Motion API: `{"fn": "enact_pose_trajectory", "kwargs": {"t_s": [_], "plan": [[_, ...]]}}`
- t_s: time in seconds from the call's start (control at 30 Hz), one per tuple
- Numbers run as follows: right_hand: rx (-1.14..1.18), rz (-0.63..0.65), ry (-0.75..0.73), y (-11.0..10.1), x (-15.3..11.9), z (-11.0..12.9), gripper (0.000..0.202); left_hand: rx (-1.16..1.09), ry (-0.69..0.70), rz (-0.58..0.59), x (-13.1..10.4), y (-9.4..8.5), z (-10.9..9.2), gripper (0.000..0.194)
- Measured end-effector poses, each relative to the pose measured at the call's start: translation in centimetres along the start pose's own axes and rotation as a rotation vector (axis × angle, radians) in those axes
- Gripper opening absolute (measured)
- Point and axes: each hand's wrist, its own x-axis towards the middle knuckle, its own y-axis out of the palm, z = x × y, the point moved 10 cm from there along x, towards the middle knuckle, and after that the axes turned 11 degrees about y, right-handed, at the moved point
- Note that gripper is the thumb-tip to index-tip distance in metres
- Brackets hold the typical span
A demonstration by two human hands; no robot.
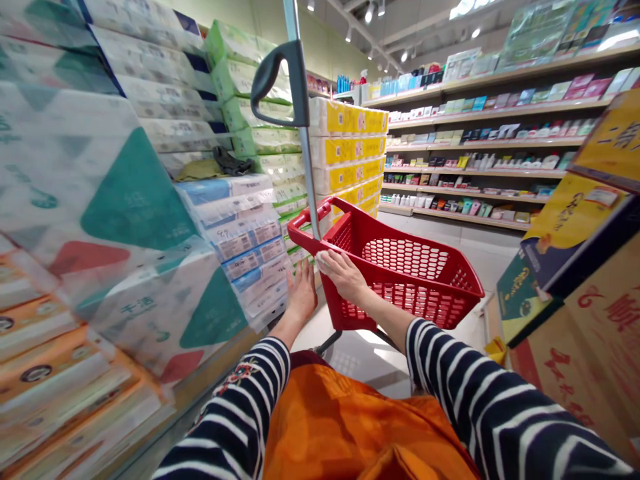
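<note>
A red plastic shopping basket cart [415,243] stands in front of me, its basket walls pierced with holes. From its near left end rises a metal pole [306,160] with a dark grey loop handle [299,83]. My right hand [345,275] lies on the near corner of the basket's rim, its fingers closed over a small white cloth or tissue [323,261]. Just left of the basket's end, my left hand [301,292] is raised with its fingers stretched out and holds nothing. Whether its fingertips touch the basket, I cannot tell.
Stacked tissue packs [200,293] line the left side, with yellow-and-white packs [350,153] behind the cart. Shelves of small cosmetics [480,140] fill the back right. Cartons [585,320] and yellow boxes [570,213] are piled close on the right. Pale floor tiles [460,243] show beyond the basket.
</note>
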Motion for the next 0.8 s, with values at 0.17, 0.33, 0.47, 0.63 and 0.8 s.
{"fn": "enact_pose_trajectory", "kwargs": {"t_s": [0.17,0.33,0.47,0.63,0.8], "plan": [[-0.009,-0.027,0.029,-1.0,5.3,0.1,0.045,-0.013,-0.049,-0.033,0.9,-2.3,1.6,0.077],[-0.014,0.135,-0.082,3.4,1.0,1.6,0.041,-0.025,-0.065,0.014,0.0,-0.3,1.4,0.075],[-0.024,0.303,-0.064,7.2,-4.4,2.1,0.033,-0.018,-0.023,0.013,-0.7,1.4,0.6,0.070],[0.039,0.148,0.029,3.4,-2.3,0.8,0.042,-0.041,-0.052,-0.030,-0.1,-0.1,0.6,0.074],[0.036,-0.006,0.305,-0.7,3.2,-2.8,0.049,-0.019,-0.031,-0.111,1.2,-3.0,-0.3,0.071]]}}
